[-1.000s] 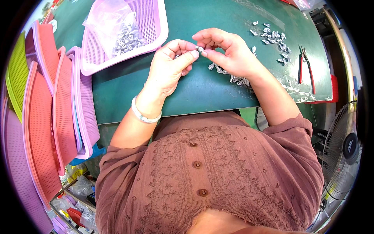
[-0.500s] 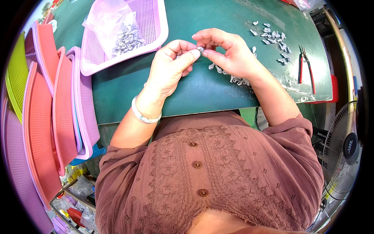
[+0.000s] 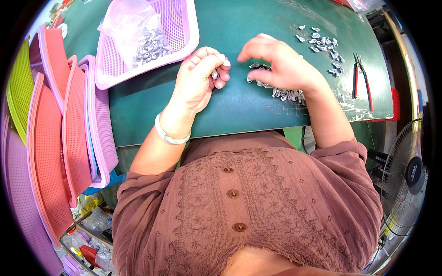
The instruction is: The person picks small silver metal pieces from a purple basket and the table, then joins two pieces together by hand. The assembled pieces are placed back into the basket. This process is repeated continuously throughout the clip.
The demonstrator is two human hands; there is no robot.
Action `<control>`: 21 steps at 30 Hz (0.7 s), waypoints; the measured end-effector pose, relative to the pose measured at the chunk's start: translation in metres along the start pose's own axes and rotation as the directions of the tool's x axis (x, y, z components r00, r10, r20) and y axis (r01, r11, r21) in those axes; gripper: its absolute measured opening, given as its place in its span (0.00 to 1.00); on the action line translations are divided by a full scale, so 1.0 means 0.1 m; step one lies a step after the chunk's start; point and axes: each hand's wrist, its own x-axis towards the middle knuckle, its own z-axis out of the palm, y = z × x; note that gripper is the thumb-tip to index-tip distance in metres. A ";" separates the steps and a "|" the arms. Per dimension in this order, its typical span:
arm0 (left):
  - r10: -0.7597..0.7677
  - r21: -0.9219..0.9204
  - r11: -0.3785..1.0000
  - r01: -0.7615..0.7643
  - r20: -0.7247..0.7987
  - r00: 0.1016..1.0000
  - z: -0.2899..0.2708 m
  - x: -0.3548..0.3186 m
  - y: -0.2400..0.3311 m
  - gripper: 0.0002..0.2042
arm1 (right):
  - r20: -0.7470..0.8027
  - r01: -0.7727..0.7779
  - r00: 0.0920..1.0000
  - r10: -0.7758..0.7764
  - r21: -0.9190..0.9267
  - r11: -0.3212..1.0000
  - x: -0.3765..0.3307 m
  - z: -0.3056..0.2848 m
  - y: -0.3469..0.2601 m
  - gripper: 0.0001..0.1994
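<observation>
My left hand (image 3: 202, 73) is closed over the green table, with a small grey teardrop-shaped piece (image 3: 215, 74) showing between its curled fingers. Something pale and small shows by the thumb tip too, though its kind is unclear. To the right, my right hand (image 3: 281, 62) has thumb and fingers apart and nothing visible between them. Beneath and beside it lies a pile of similar grey pieces (image 3: 287, 95), partly hidden by the hand. More loose grey pieces (image 3: 324, 42) are scattered farther right.
A pink mesh basket (image 3: 102, 73) holds a clear plastic bag (image 3: 126, 27) of grey pieces. Red-handled pliers (image 3: 362, 83) lie at the table's right. Stacked coloured baskets (image 3: 50, 129) line the left; a fan (image 3: 405, 170) stands at the lower right.
My hands have come apart from around a small grey piece. The right one moved rightward toward the pile and opened; the left drew back slightly, still holding a grey piece.
</observation>
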 end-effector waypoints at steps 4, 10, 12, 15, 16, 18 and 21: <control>-0.022 -0.058 0.998 0.025 0.038 0.999 -0.03 0.01 0.01 0.02 | 0.120 0.025 0.993 -0.013 -0.100 0.995 -0.01 0.06 -0.01 0.09; -0.028 -0.039 0.999 0.030 0.048 0.998 -0.01 0.01 0.01 0.02 | 0.067 -0.008 0.998 0.012 -0.063 0.998 0.01 0.08 -0.03 0.07; -0.033 0.010 0.999 0.033 0.042 0.999 -0.01 0.00 0.01 0.02 | -0.002 -0.020 1.000 0.020 -0.030 0.999 0.02 0.09 -0.04 0.07; -0.077 0.038 0.996 0.076 0.038 0.996 0.00 -0.01 0.02 0.02 | -0.089 -0.072 0.993 0.079 0.088 0.994 0.03 0.09 -0.05 0.07; -0.084 0.065 0.994 0.082 0.019 0.996 0.02 -0.01 0.02 0.03 | -0.110 -0.113 0.985 0.133 0.175 0.978 0.02 0.10 -0.07 0.08; -0.095 0.120 0.988 0.097 -0.020 0.995 0.06 -0.01 0.02 0.04 | -0.144 -0.128 0.974 0.175 0.284 0.950 0.02 0.12 -0.09 0.09; -0.132 0.194 0.972 0.134 -0.026 0.991 0.09 -0.03 0.02 0.06 | -0.194 -0.055 0.973 0.125 0.330 0.942 0.03 0.14 -0.12 0.11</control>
